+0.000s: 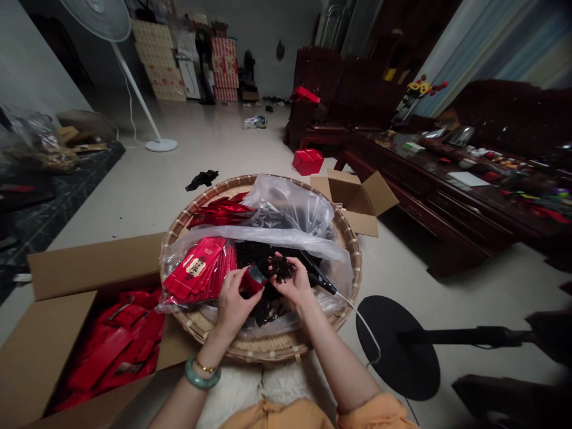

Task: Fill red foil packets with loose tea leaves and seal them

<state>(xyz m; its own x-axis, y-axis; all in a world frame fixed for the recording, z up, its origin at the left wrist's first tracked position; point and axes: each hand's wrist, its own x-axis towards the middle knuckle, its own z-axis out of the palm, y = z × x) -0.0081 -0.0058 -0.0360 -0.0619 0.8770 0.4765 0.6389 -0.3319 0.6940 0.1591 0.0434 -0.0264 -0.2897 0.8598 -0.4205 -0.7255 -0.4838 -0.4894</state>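
My left hand [236, 299] grips a small red pouch [251, 281], its mouth spread and facing my right hand. In my cupped right hand [295, 287] lies a clump of dark, curled dried pieces [281, 269], close beside the pouch's opening. A heap of the same dark pieces [250, 253] rests below on clear plastic sheeting [342, 256], inside a round woven bamboo tray [277, 356]. To the left of my hands sits a fanned stack of printed red packets [201, 268]. A black-handled tool with a white cord [324, 285] lies to the right.
Shiny red pouches [221, 211] lie at the tray's far left. An open carton [67, 351] of red packets stands left; another open carton [357, 202] is behind right. A black round stand base [397, 348], dark wooden table [429, 185] and white fan base [161, 145] surround the tray.
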